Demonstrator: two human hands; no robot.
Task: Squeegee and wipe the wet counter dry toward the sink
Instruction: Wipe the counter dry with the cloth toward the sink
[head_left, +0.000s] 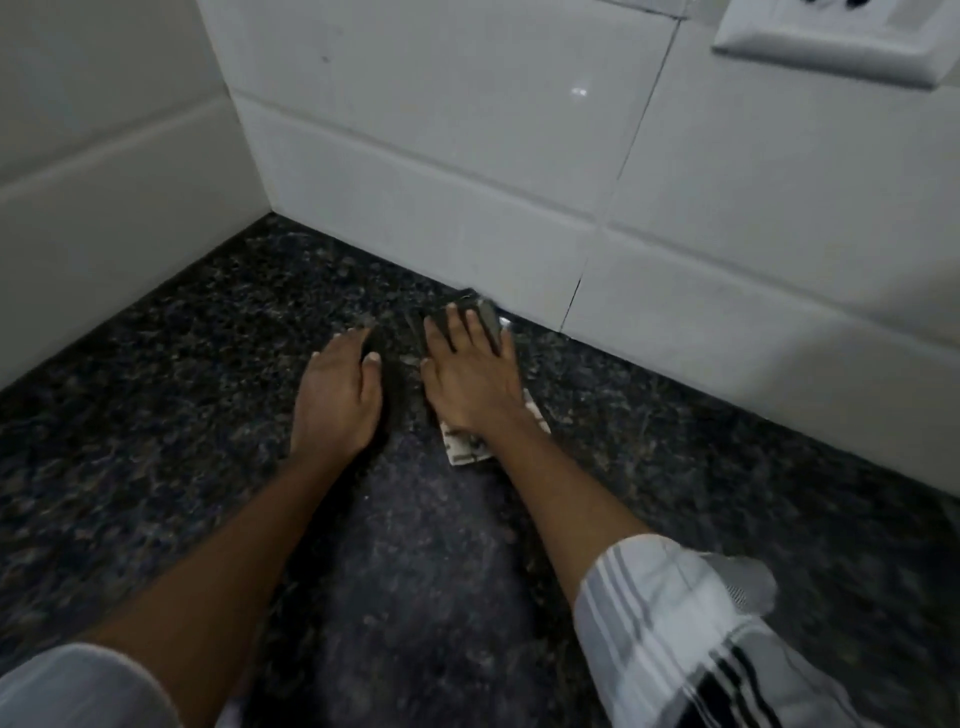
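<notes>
No text, label, brand, number or sign can be read anywhere in the frame. The patterned cloth (467, 447) near the middle of the frame shows pale and dark marks at its lower edge, which may be print, but the blur leaves them unreadable. The white wall plate (836, 36) in the upper right corner carries no legible marking. The striped sleeve (691, 639) in the lower right shows only grey and black bands, no lettering.
</notes>
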